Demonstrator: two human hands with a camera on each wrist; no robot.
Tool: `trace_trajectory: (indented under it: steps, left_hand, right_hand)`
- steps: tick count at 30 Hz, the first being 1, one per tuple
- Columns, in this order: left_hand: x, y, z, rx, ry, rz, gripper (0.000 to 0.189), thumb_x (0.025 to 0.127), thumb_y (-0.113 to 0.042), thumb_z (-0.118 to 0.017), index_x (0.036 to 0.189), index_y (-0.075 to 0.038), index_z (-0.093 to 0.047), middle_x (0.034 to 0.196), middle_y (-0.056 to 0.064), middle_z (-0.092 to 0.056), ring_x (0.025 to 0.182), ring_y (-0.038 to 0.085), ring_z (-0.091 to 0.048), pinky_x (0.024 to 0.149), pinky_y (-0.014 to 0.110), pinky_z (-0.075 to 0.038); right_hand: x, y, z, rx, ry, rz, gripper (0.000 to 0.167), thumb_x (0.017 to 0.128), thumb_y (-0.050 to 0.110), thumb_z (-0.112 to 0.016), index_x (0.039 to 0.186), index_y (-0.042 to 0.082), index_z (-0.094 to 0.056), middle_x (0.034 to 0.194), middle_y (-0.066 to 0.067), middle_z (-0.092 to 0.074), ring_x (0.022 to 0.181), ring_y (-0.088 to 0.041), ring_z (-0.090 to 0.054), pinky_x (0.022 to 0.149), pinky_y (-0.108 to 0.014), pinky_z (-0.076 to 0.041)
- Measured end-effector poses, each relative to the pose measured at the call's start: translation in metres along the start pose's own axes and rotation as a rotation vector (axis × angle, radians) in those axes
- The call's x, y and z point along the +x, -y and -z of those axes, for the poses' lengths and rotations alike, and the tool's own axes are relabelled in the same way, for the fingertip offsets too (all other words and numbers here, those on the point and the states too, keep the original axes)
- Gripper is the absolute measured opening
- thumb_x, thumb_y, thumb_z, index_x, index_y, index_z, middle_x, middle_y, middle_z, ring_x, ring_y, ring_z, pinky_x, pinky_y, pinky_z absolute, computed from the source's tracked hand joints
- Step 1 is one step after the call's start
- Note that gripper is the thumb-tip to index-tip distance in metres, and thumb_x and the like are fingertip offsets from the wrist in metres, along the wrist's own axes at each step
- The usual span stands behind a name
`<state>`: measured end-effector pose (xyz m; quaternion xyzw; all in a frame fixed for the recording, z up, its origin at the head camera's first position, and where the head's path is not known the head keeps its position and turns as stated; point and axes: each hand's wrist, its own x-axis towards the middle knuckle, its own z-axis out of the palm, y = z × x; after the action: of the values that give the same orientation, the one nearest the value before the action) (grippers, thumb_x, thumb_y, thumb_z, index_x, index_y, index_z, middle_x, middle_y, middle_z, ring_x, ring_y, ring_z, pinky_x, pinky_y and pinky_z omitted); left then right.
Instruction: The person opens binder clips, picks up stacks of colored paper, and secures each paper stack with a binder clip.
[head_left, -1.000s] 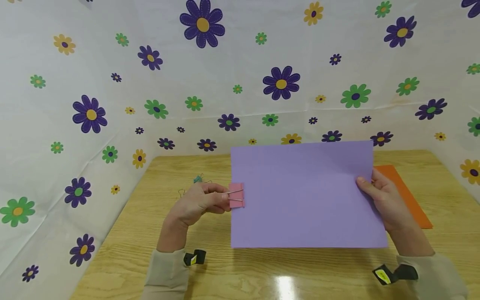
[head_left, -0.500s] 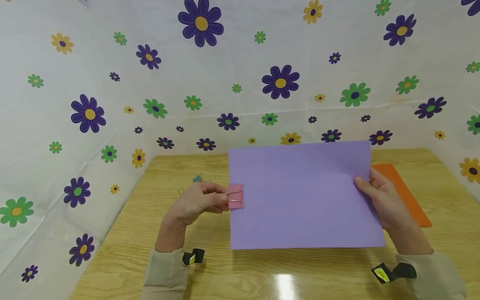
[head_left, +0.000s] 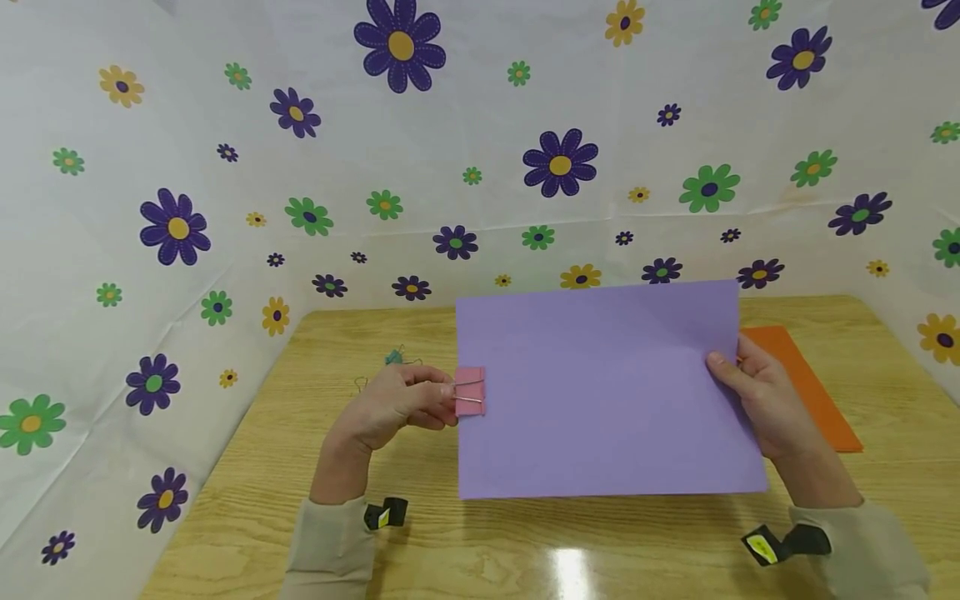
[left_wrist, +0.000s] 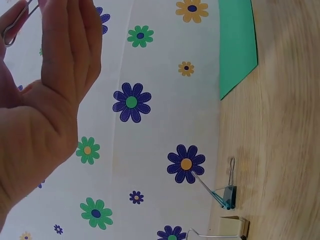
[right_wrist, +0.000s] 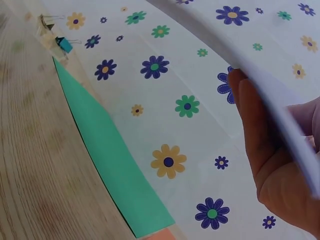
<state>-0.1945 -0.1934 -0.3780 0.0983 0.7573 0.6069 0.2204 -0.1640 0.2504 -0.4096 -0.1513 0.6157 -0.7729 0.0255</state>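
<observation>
My left hand (head_left: 386,408) pinches the wire handles of a pink binder clip (head_left: 471,390), which sits over the left edge of a purple sheet of paper (head_left: 600,400). On the other side, my right hand (head_left: 761,400) grips the sheet's right edge, thumb in front and fingers behind. The sheet is raised over the table, facing me, and bends slightly near the right thumb. In the left wrist view a wire handle (left_wrist: 17,25) shows at the left hand's fingertips. The right wrist view sees the purple sheet (right_wrist: 285,125) nearly edge-on.
Orange paper (head_left: 813,400) lies on the wooden table (head_left: 480,550) at the right, partly behind the right hand. A green sheet (right_wrist: 110,150) lies behind the purple one. Beyond the left hand are a teal binder clip (left_wrist: 229,196) and a cream binder clip (left_wrist: 230,226). A flowered cloth (head_left: 465,100) hangs behind.
Both hands keep their hold on the clip and the sheet. The whole scene shifts very slightly left in the head view, and the sheet tilts a little.
</observation>
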Motion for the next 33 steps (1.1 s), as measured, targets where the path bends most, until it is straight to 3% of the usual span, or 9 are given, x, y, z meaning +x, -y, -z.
trace_trajectory:
  steps: [5, 10, 13, 19, 22, 27, 33]
  left_hand:
    - [0.000, 0.000, 0.004, 0.011, -0.002, 0.011, 0.047, 0.092, -0.026, -0.065, 0.119, 0.011, -0.057, 0.092, 0.012, -0.071, 0.082, 0.025, -0.071, 0.079, 0.038, -0.059]
    - [-0.001, 0.000, 0.009, 0.066, 0.002, 0.012, 0.043, 0.096, -0.028, -0.062, 0.118, 0.008, -0.059, 0.096, 0.013, -0.070, 0.083, 0.026, -0.072, 0.079, 0.038, -0.059]
    - [-0.005, 0.002, 0.014, 0.110, 0.028, 0.017, 0.042, 0.097, -0.029, -0.061, 0.119, 0.007, -0.059, 0.099, 0.015, -0.071, 0.086, 0.028, -0.072, 0.080, 0.038, -0.059]
    - [-0.013, 0.014, 0.020, 0.209, 0.096, 0.051, 0.041, 0.098, -0.031, -0.061, 0.121, 0.003, -0.060, 0.108, 0.014, -0.071, 0.098, 0.029, -0.070, 0.086, 0.037, -0.057]
    - [-0.015, 0.017, 0.023, 0.254, 0.130, 0.041, 0.038, 0.099, -0.030, -0.059, 0.119, 0.002, -0.060, 0.111, 0.013, -0.069, 0.103, 0.031, -0.066, 0.089, 0.037, -0.054]
    - [-0.014, 0.020, 0.024, 0.296, 0.168, 0.004, 0.032, 0.100, -0.027, -0.059, 0.115, 0.001, -0.062, 0.104, 0.008, -0.063, 0.098, 0.028, -0.058, 0.087, 0.039, -0.051]
    - [-0.013, 0.023, 0.025, 0.350, 0.184, -0.016, 0.028, 0.099, -0.025, -0.059, 0.111, 0.000, -0.064, 0.084, 0.003, -0.052, 0.077, 0.020, -0.047, 0.076, 0.037, -0.043]
  right_hand:
    - [0.000, 0.000, 0.000, -0.023, 0.024, -0.006, 0.038, 0.106, 0.007, -0.041, 0.143, 0.015, -0.045, 0.117, 0.005, -0.069, 0.095, -0.012, -0.071, 0.076, -0.030, -0.059]
    - [0.001, 0.003, 0.000, -0.141, 0.035, -0.106, 0.054, 0.107, 0.012, -0.043, 0.149, -0.013, -0.023, 0.118, 0.010, -0.065, 0.100, -0.009, -0.067, 0.080, -0.027, -0.058]
    - [0.000, 0.006, 0.000, -0.251, 0.042, -0.147, 0.056, 0.106, 0.012, -0.045, 0.143, -0.024, -0.022, 0.112, 0.012, -0.065, 0.096, -0.007, -0.066, 0.078, -0.025, -0.058]
    - [-0.003, 0.009, -0.005, -0.467, 0.046, -0.221, 0.046, 0.104, 0.012, -0.051, 0.133, -0.023, -0.041, 0.105, -0.013, -0.069, 0.085, -0.013, -0.068, 0.074, -0.029, -0.059]
    - [-0.004, 0.010, -0.008, -0.512, 0.056, -0.260, 0.048, 0.103, 0.012, -0.052, 0.135, -0.021, -0.040, 0.108, -0.023, -0.068, 0.087, -0.014, -0.069, 0.076, -0.030, -0.059]
    - [-0.005, 0.009, -0.005, -0.534, 0.074, -0.294, 0.049, 0.103, 0.012, -0.053, 0.138, -0.020, -0.039, 0.104, -0.021, -0.069, 0.083, -0.016, -0.068, 0.073, -0.030, -0.059]
    - [-0.007, 0.007, -0.002, -0.530, 0.104, -0.328, 0.041, 0.101, 0.011, -0.056, 0.126, -0.020, -0.048, 0.081, -0.009, -0.067, 0.073, -0.016, -0.064, 0.065, -0.030, -0.056]
